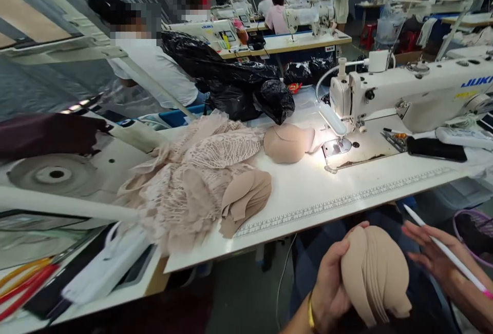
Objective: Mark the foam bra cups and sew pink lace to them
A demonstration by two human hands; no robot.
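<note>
Left hand [332,275] pinches beige cup panels [391,267] below front edge of sewing table [292,182], best kept evenly fanned; right hand [442,267], fingers spread, holds white pen [442,246]

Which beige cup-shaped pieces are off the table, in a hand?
The fanned stack in the person's left hand. The other fanned stack lies on the table beside lace fabric; more lie near the sewing machine.

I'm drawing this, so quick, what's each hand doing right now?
Left hand: closed on a stack of beige, rounded, fabric-like pads.
Right hand: holding a slim white pen-like stick with a pink end, fingers partly spread.
</note>
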